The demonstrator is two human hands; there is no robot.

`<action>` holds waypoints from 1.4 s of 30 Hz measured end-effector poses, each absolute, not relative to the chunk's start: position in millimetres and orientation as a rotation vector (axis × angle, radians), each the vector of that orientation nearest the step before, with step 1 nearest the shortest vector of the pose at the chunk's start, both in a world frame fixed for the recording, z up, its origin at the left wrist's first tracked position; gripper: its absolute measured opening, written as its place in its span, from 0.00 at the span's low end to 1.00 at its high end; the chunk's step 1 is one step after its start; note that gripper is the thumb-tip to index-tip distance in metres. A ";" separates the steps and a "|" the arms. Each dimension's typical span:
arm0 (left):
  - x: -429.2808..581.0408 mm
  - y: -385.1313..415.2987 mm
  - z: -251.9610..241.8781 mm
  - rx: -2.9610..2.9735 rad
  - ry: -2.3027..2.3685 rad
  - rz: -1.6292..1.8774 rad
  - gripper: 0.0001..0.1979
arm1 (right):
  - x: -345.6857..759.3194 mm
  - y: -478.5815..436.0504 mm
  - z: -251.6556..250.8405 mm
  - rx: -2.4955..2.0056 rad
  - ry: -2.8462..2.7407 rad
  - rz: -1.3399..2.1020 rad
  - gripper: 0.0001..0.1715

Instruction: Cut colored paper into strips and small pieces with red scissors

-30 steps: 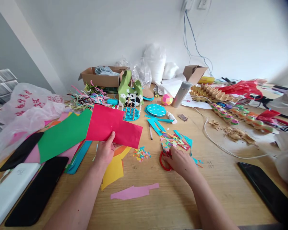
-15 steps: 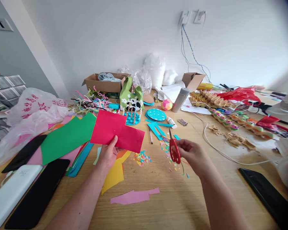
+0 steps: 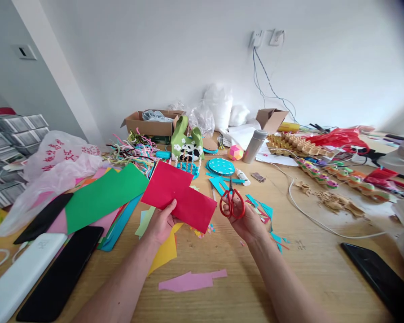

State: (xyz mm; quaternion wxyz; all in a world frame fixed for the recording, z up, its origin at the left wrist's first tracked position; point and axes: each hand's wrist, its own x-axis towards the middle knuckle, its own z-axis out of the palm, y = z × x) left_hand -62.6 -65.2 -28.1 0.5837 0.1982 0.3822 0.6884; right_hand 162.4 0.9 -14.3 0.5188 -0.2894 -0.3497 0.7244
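A notched sheet of red paper [image 3: 178,193] is pinched in my left hand [image 3: 163,222], thumb on top, held above the table. My right hand [image 3: 245,220] grips red-handled scissors [image 3: 232,204], blades pointing away from me and apart from the paper. Beneath the red sheet lie yellow paper [image 3: 164,255] and small coloured snippets [image 3: 199,233]. A torn-edged pink strip [image 3: 192,281] rests nearer to me. Blue paper scraps [image 3: 264,210] are scattered beyond and right of my right hand.
Green paper [image 3: 107,197] tops a pile at left, near a white power bank [image 3: 27,273] and a black phone [image 3: 62,273]. Farther back stand a green panda bag [image 3: 187,141] and a grey bottle [image 3: 255,146]. A white cable [image 3: 318,218] crosses the right side.
My right hand has turned the scissors and brought them left, closer to the paper. The red sheet has tilted and shifted slightly right and down. The view has shifted a little.
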 end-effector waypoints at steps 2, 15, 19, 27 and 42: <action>-62.4 -65.1 -28.9 0.466 0.906 1.590 0.21 | 160.7 1.9 -17.6 -0.709 -0.834 1.730 0.14; -63.4 -66.9 -29.9 0.409 0.966 1.586 0.19 | 155.1 -3.7 -24.2 -0.594 -0.902 1.716 0.25; -60.9 -70.0 -29.9 0.457 0.970 1.551 0.16 | 155.2 -5.4 -23.3 -0.620 -0.928 1.673 0.23; -57.9 -78.7 -36.3 0.701 1.007 1.317 0.12 | 151.2 -13.5 -13.8 -0.730 -0.969 1.616 0.27; -53.1 -85.3 -21.1 0.760 1.118 1.191 0.15 | 151.1 -15.7 -11.7 -0.825 -1.024 1.599 0.28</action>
